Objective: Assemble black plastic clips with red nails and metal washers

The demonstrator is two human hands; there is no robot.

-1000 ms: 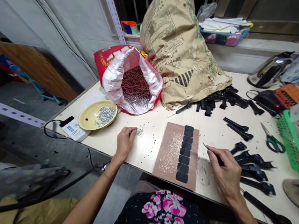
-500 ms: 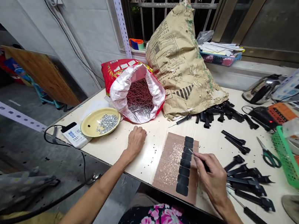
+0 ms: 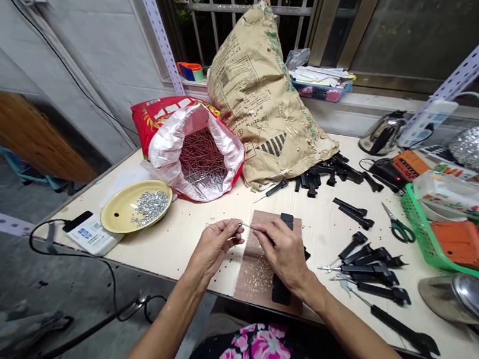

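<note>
My right hand [image 3: 281, 250] grips a thin tool with a metal shaft [image 3: 247, 225]; a black end [image 3: 307, 254] shows behind the hand. The shaft points left to the fingertips of my left hand [image 3: 217, 247], which are pinched together at its tip. Whatever sits between those fingertips is too small to make out. Both hands are above the left and middle part of a brown board [image 3: 246, 279]. A column of black rounded pieces [image 3: 281, 291] lies on the board, partly covered by my right hand. Small pale grains [image 3: 259, 272] are scattered beside them.
At left stand a yellow dish [image 3: 117, 200] of small metal parts and a red bag [image 3: 146, 123] of brown-red sticks. A big paper sack [image 3: 251, 103] is behind. Several black-handled tools [image 3: 372, 271], scissors [image 3: 398, 227] and a green basket [image 3: 423, 246] lie right.
My right hand has moved left with the tool, away from the black pieces. My left hand has lifted off the table and closed at the tool's tip. The view has shifted right.
</note>
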